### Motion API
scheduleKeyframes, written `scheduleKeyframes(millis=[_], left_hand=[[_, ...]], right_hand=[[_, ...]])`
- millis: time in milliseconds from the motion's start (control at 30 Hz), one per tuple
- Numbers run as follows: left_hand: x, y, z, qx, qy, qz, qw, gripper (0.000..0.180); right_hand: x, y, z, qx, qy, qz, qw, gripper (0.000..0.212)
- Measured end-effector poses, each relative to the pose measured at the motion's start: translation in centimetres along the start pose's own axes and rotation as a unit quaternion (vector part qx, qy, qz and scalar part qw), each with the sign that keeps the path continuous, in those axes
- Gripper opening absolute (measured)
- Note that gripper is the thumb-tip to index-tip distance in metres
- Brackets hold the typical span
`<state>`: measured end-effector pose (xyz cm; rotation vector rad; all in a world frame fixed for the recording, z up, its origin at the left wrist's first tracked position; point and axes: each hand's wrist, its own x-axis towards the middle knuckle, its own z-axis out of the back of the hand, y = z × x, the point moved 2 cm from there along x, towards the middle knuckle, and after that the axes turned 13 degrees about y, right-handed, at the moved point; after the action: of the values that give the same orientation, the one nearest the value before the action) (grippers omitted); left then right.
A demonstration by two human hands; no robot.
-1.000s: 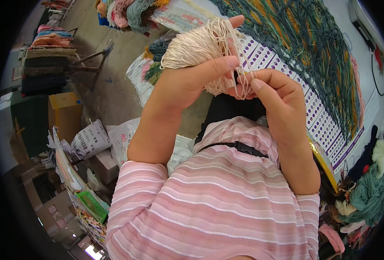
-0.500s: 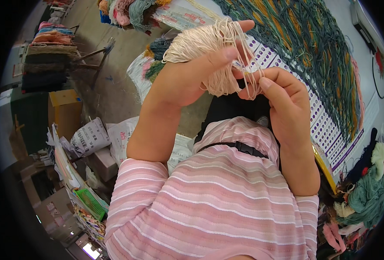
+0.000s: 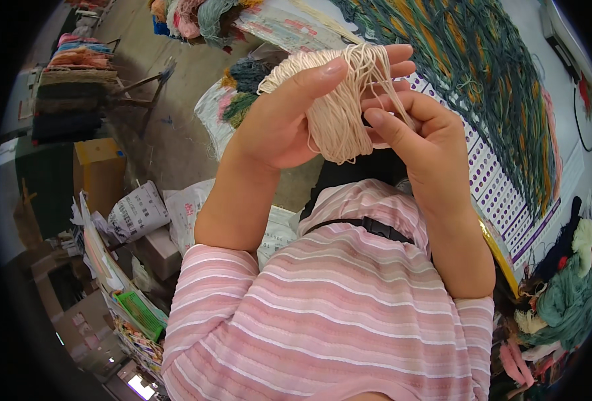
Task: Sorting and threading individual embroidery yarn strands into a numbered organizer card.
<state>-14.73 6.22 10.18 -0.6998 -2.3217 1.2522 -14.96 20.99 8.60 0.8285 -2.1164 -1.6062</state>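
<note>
I see the left hand [image 3: 279,123] raised in front of the chest, its fingers spread straight with a hank of pale cream yarn [image 3: 339,107] looped around them, the thumb pressed over the strands. The loose end of the hank hangs down between the two palms. The right hand [image 3: 419,144] sits just beside it, fingers curled and pinching a few strands at the hank's right edge. So both hands are clamped on the same yarn, which is held up in the air, touching no surface.

Behind the hands I see a large hanging textile of dark green and ochre yarn [image 3: 483,73] on a pale backing, with a white chart of purple dots [image 3: 493,184] running along its lower edge. Below that, at my right, lie bundles of green, cream and pink yarn [image 3: 563,301].

On my left the floor is bare grey concrete [image 3: 169,134]. A rack of folded fabrics [image 3: 72,87] stands at the far left, a yellow cardboard box [image 3: 99,170] near it, and printed white sacks [image 3: 139,210] lie just below. More coloured yarn skeins [image 3: 195,17] hang at the top.
</note>
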Motion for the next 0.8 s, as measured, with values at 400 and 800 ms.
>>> scheduleKeyframes(millis=[400,800], left_hand=[[-0.2,0.1,0.0,-0.091,0.017,-0.006,0.996,0.063],[-0.8,-0.5,0.6,-0.037,-0.013,0.024,0.999,0.079]], right_hand=[[0.7,0.6,-0.8,0.023,-0.044,0.020,0.999,0.017],[0.8,0.0,-0.8,0.061,-0.034,0.082,0.994,0.006]])
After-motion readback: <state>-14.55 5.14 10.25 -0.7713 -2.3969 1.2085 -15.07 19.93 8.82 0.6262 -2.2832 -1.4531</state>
